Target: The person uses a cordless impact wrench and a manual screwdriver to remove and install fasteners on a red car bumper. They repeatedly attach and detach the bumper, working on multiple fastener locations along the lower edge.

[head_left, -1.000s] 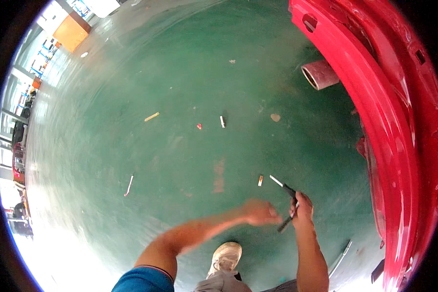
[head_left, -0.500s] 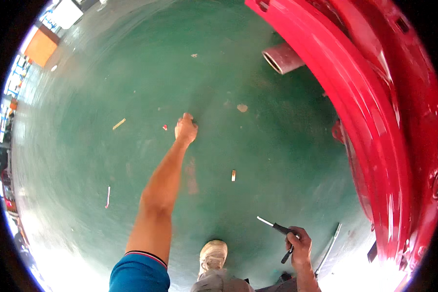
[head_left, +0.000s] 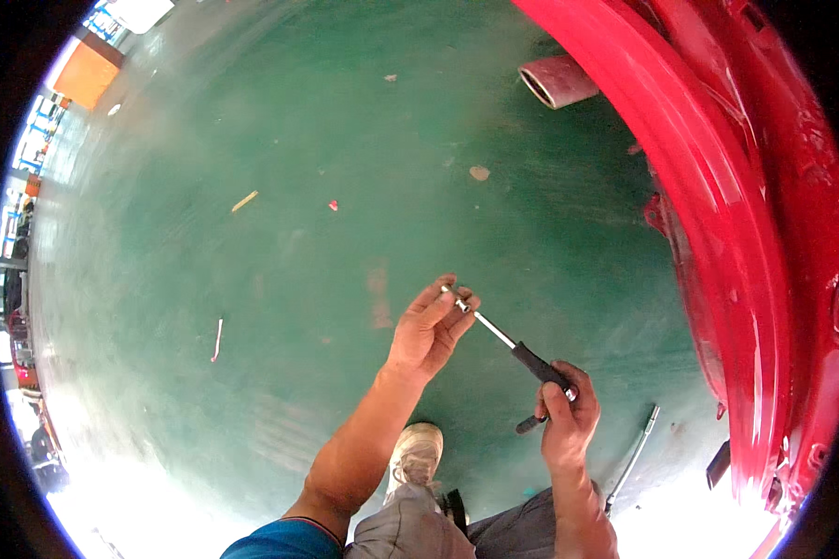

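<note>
My left hand (head_left: 429,328) is raised over the floor in front of me, fingers pinched around a small shiny metal piece (head_left: 461,304), bolt- or socket-like; its exact kind is too small to tell. In my right hand (head_left: 569,415) is a screwdriver (head_left: 538,363) with a black handle and a slim metal shaft, pointing up and left. Its shaft tip comes close to the metal piece; whether they touch I cannot tell. A second dark handle-like part (head_left: 530,425) sticks out below my right fingers.
Red car bodywork (head_left: 718,186) curves down the right side, with an exhaust tip (head_left: 559,82) beside it. A long metal rod (head_left: 634,458) lies near my right forearm. On the green floor (head_left: 186,270) are a yellow strip (head_left: 244,201) and other litter. My shoe (head_left: 417,455) is below.
My left hand has come back from far out over the floor toward the screwdriver, now showing the metal piece. My right hand has moved up slightly with the screwdriver. The view has shifted a little.
</note>
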`<state>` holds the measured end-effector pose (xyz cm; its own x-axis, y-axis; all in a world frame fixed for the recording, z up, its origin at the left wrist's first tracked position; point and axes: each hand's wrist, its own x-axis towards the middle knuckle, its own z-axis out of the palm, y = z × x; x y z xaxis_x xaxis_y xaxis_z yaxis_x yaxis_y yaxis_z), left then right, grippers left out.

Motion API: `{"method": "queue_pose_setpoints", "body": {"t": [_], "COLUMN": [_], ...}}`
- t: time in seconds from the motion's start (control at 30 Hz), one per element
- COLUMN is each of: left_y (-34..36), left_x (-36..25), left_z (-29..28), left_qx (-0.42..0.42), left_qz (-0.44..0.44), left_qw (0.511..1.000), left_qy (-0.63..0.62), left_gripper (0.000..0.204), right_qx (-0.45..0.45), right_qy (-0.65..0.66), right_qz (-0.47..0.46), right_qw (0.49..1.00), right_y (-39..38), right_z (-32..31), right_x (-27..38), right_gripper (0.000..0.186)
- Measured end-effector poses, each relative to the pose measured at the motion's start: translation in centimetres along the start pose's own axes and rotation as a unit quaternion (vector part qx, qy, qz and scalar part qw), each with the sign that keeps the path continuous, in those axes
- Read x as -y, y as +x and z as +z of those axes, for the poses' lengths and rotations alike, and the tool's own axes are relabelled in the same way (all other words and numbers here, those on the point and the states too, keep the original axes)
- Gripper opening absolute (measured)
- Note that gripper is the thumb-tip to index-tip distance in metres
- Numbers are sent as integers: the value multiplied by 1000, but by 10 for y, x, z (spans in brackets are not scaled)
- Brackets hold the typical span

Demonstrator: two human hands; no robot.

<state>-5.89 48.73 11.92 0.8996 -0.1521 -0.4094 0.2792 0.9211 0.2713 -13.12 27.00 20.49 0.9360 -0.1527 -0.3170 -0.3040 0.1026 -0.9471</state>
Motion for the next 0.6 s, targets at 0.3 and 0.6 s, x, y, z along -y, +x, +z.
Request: {"method": "queue_pose_setpoints", "body": {"t": [0.3, 0.6], "left_y": [-27, -39], "left_x": [1, 34], "left_z": [13, 18], "left_qx": [-14, -62], "left_qz": [61, 106], "left_qw": [996, 985], "left_qy": [67, 123], "left_gripper": [33, 43], "right_qx": [-30, -69], "right_qy": [111, 119], "right_qz": [96, 179], "right_qw": [989, 974], "right_y": [-11, -17], "right_z": [13, 14], "right_x": [-10, -2], "right_gripper": [27, 28]}}
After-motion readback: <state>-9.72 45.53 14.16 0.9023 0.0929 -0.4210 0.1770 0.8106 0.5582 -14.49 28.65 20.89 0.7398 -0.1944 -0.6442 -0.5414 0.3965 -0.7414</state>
